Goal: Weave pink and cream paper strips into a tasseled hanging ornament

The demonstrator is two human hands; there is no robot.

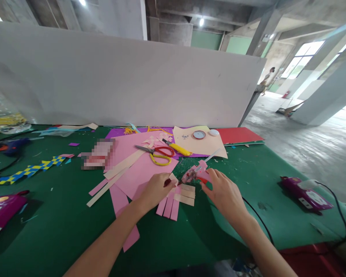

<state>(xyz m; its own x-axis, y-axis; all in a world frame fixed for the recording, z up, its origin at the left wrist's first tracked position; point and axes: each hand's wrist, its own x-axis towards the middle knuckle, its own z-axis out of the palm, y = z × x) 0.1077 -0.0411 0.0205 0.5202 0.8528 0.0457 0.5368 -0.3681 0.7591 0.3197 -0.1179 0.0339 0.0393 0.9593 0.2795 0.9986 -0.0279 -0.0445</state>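
Observation:
My right hand is closed around a pink hot glue gun, a clear glue stick poking out of its rear. The gun's nozzle points left, at woven paper strips in pink and cream that lie on the green table. My left hand pinches the upper edge of these strips, close to the nozzle; whether the tip touches the paper is too small to tell. Just beyond lie scissors with red and yellow handles and a yellow utility knife, both on pink paper sheets.
A purple power strip with a white plug sits at the right. Another purple device lies at the left, near a blue-yellow woven band. A white partition rises behind the table. A black cord runs beneath my right forearm.

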